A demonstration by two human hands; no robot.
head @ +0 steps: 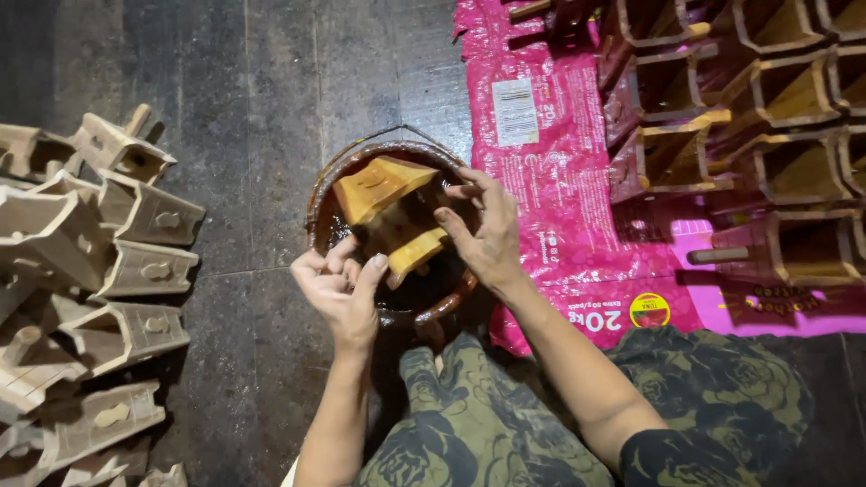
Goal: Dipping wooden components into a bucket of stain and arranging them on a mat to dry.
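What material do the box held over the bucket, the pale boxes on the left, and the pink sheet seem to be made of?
Held box: apparently wood, wet and glossy amber, as if freshly stained; both hands grip it.
Pale boxes: bare, matte wood, seemingly unfinished.
Pink sheet: probably plastic sacking, shiny and creased.
Bucket: unclear, coated in dark liquid.

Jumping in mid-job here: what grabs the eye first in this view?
At centre, the left hand and right hand hold a wet, stain-coated wooden box piece over a round tub of dark stain. At upper right, rows of stained wooden pieces lie on a bright pink plastic sack. Along the left edge, a pile of pale unstained wooden pieces sits on the dark floor.
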